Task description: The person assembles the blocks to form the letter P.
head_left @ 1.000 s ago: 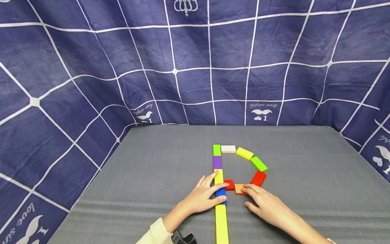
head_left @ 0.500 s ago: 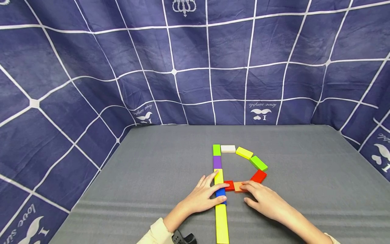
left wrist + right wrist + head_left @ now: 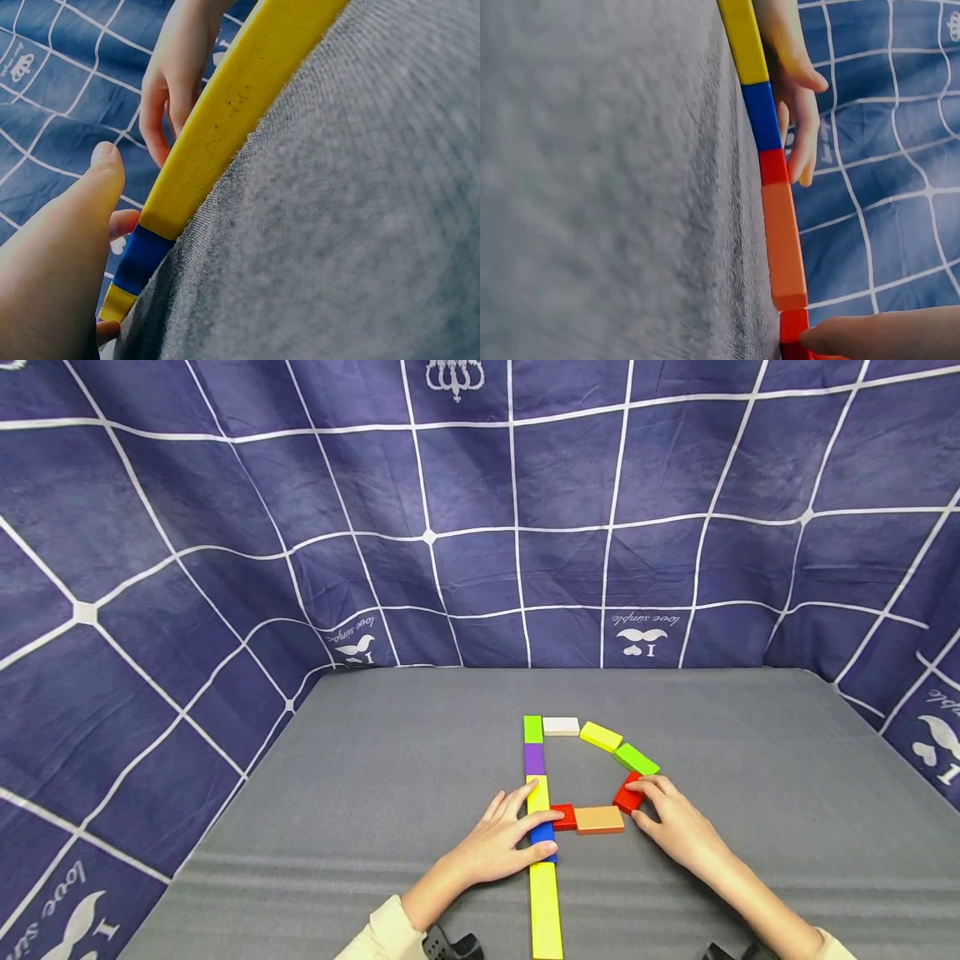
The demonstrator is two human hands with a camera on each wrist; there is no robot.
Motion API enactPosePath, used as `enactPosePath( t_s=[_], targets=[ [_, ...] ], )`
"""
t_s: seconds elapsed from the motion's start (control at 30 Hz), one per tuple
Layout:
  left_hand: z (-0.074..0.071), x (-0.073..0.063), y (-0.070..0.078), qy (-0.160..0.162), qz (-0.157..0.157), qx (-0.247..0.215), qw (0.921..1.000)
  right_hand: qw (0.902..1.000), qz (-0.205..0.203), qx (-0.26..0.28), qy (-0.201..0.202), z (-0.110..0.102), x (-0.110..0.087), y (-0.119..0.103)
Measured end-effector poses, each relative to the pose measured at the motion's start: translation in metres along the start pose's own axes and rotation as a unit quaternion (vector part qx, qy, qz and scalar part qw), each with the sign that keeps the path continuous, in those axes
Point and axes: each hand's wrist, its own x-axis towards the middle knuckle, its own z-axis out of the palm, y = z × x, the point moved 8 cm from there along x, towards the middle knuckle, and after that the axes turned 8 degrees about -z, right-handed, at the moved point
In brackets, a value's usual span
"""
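Observation:
My left hand (image 3: 491, 843) lies across a column of coloured blocks, fingers spread. One fingertip rests on the upper yellow block (image 3: 538, 797), another on the small red block (image 3: 565, 817), and the thumb is over the blue block (image 3: 542, 833). With thumb and fingers my right hand (image 3: 682, 827) pinches a second red block (image 3: 627, 795) on the right of the loop. An orange block (image 3: 600, 820) lies between the two red ones, its end close to the pinched block. In the right wrist view, a fingertip presses that red block (image 3: 793, 326).
The loop continues through a green block (image 3: 637, 759), a yellow block (image 3: 602, 736) and a white block (image 3: 561, 727). Atop the column are a green block (image 3: 532, 729) and a purple one (image 3: 534, 759); a long yellow piece (image 3: 546, 910) runs nearest. Behind the grey table hangs a blue curtain (image 3: 480, 568).
My right hand has slid the orange block left against the small red block, let go of it, and moved right and up to the other red block, now turned more upright. My left hand stays put.

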Motion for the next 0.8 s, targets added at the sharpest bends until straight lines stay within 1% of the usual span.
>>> enactPosePath(
  t_s=[0.2, 0.3, 0.43, 0.53, 0.63, 0.8],
  targets=[
    [-0.001, 0.001, 0.000, -0.003, -0.005, -0.002, 1.0000, 0.9997, -0.003, 0.021, 0.010, 0.001, 0.005, 0.003],
    [0.001, 0.001, 0.000, -0.010, -0.006, -0.002, 0.9999, 0.9993, 0.016, 0.033, 0.008, 0.000, 0.005, 0.009],
    [0.001, 0.000, 0.000, -0.010, -0.007, -0.007, 0.9999, 0.9981, 0.040, 0.045, 0.013, -0.003, 0.007, 0.021],
    [0.000, 0.001, -0.001, -0.006, -0.008, -0.009, 0.9999, 0.9981, 0.039, 0.044, 0.015, -0.004, 0.011, 0.028],
    [0.000, 0.001, -0.001, -0.008, -0.010, -0.008, 0.9999, 0.9983, 0.037, 0.044, 0.009, -0.002, 0.014, 0.032],
    [0.003, 0.002, -0.001, -0.013, -0.010, -0.003, 0.9999, 0.9980, 0.043, 0.045, 0.012, 0.000, 0.020, 0.037]
  ],
)
